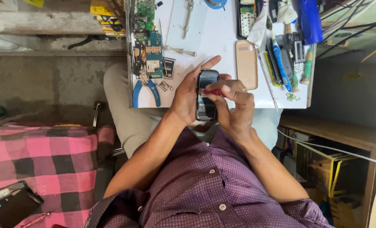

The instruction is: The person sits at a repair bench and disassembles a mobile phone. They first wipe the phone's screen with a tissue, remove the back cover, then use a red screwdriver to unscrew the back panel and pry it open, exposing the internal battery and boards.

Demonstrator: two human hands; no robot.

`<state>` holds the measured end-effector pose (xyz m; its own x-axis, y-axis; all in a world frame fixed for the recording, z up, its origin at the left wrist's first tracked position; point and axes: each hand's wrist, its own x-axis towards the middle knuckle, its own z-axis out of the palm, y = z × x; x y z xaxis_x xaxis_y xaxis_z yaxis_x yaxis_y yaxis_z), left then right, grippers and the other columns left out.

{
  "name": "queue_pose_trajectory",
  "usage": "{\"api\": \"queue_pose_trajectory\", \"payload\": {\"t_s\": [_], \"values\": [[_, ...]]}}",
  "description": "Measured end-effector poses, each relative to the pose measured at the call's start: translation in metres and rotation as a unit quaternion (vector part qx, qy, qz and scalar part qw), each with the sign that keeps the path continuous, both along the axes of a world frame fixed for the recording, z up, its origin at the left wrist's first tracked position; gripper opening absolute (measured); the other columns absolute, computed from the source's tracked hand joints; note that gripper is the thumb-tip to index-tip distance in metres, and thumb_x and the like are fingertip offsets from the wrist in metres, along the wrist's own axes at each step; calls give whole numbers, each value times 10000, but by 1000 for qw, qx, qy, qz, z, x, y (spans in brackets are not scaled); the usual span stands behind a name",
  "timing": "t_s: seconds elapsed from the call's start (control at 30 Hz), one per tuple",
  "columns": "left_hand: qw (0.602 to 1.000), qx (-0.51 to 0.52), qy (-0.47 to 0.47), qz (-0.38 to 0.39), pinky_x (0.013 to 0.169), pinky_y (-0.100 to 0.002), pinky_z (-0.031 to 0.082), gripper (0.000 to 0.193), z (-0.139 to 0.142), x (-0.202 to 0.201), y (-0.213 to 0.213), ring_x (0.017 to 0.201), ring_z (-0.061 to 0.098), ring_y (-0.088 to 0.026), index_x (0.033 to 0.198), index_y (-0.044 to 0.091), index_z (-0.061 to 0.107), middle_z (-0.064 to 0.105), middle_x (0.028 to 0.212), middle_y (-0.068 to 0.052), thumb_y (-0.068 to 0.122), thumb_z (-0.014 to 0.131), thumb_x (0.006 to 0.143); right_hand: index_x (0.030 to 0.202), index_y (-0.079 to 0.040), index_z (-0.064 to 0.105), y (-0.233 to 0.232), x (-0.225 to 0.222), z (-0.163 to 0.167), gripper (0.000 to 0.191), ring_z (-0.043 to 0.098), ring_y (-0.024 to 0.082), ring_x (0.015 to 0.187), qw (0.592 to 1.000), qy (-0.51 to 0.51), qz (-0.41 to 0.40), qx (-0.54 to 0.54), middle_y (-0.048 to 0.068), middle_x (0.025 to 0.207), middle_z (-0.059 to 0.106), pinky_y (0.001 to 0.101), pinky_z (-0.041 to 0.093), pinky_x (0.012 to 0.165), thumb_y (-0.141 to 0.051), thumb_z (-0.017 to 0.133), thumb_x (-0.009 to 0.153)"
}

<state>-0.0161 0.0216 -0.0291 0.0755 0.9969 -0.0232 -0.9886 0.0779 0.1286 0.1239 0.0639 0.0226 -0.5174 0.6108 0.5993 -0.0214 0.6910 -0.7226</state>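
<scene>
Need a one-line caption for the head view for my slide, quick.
Left hand grips a dark phone while the right hand works a red-handled tool on it, over a cluttered white table.

My left hand (187,93) cradles a small dark phone (206,95) upright over the near edge of the white worktable (215,36). My right hand (234,105) grips a red-handled tool (212,91) against the phone's face. Blue-handled pliers (145,90) and circuit boards (150,50) lie to the left; a beige phone cover (247,64) and a blue toothbrush (278,57) lie to the right.
</scene>
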Motion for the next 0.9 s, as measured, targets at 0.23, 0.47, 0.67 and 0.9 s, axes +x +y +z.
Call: {"api": "queue_pose_trajectory", "payload": {"t_s": [0.23, 0.47, 0.67, 0.9], "values": [[999, -32, 35, 5, 1052, -377, 567, 659, -1, 2, 2, 1192, 669, -289, 1678, 33, 303, 616, 1351, -246, 389, 451, 1143, 1465, -102, 331, 1, 0, -11, 647, 713, 275, 992, 997, 16, 32, -61, 200, 1157, 670, 313, 626, 882, 216, 637, 992], [999, -29, 12, -18, 841, -359, 608, 598, 1, 2, 4, 1105, 676, -241, 1643, 90, 327, 628, 1349, -199, 400, 431, 1142, 1469, -122, 285, -1, 12, -11, 514, 699, 242, 1102, 977, 88, -51, -189, 195, 1176, 665, 325, 606, 949, 92, 607, 1129], [996, -60, 61, -11, 771, -331, 586, 619, 4, 3, 5, 1025, 664, -212, 1611, 80, 367, 639, 1239, -152, 440, 453, 1116, 1504, -94, 294, 15, 22, -12, 504, 687, 198, 1034, 939, 154, -103, -290, 182, 1153, 696, 304, 569, 942, 22, 643, 1160], [969, -99, 214, 73, 720, -302, 557, 634, 6, 13, 4, 911, 634, -164, 1540, -4, 428, 664, 1070, -128, 121, 721, 992, 1486, -96, 307, 26, 35, -15, 515, 675, 172, 916, 901, 229, -106, -354, 168, 1125, 705, 280, 545, 842, -6, 666, 1128]]}}
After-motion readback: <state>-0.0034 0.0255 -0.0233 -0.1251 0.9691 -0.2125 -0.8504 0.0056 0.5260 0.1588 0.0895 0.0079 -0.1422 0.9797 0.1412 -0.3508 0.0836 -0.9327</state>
